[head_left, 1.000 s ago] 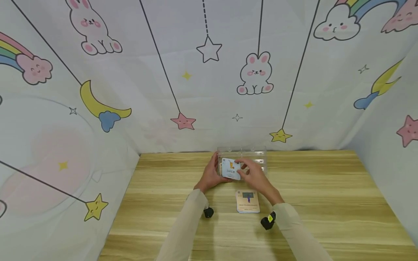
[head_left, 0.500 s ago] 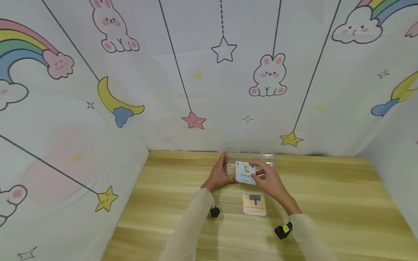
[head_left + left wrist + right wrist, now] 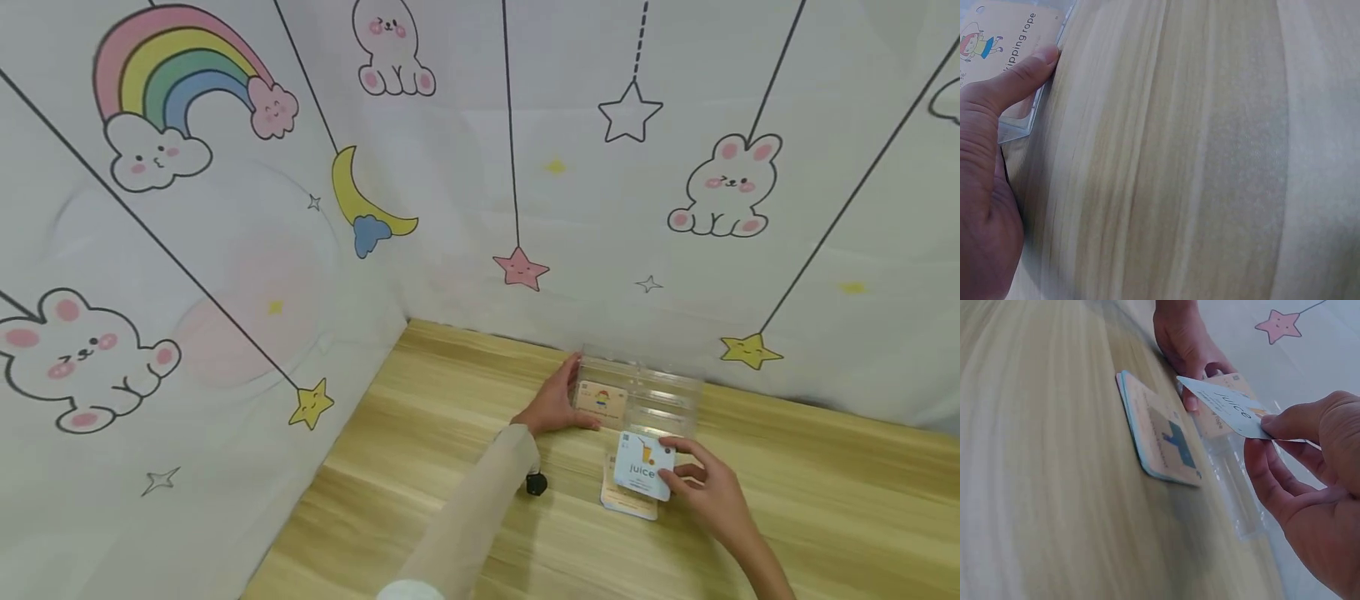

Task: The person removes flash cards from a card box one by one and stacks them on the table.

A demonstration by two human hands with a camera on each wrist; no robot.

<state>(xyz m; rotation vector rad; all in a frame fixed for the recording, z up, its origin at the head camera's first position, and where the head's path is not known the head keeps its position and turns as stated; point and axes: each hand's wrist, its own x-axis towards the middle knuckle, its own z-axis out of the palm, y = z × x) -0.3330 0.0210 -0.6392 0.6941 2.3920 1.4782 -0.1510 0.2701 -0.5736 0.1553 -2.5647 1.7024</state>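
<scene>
Juice card (image 3: 633,467) has shifted: it was in front of the left part of the clear box (image 3: 663,415), and is now on the person's side of that box, overlapping the card stack (image 3: 630,505) in the head view. Right wrist view shows it raised, apart from the stack. Consequence, judged: card is away from the box, leaving the skipping rope card (image 3: 600,407) in the box's left part uncovered. Right hand (image 3: 708,487): thumb and fingers pinch the juice card at its edge. Left hand (image 3: 551,408): grips the box's left end, thumb over its near edge. Surroundings: wooden table (image 3: 375,450) under the box, printed curtain (image 3: 465,167) close behind it. Obstructions: juice card hides much of the stack; left thumb overlaps the box's near edge.
</scene>
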